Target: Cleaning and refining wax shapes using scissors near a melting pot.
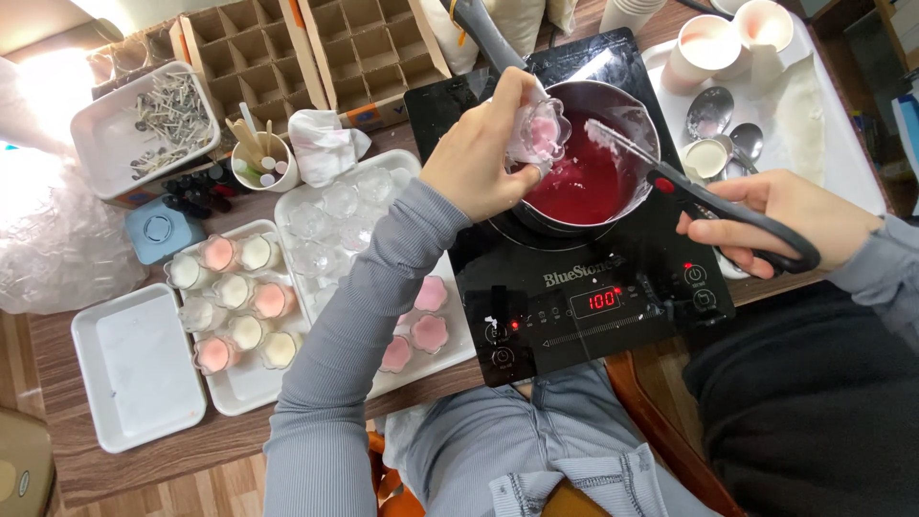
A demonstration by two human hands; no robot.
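On the black induction cooktop sits a saucepan of red liquid. The scissors — right hand gripping their handles — point toward ten o'clock over the pan. The left hand grasps a small, clear flower-shaped glass cup, pink-tinted, at the pan's nine-o'clock rim.

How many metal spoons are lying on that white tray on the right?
2 that I can see: a larger spoon and a smaller spoon beside it on the white tray, near the cups. More may be hidden under the scissors.
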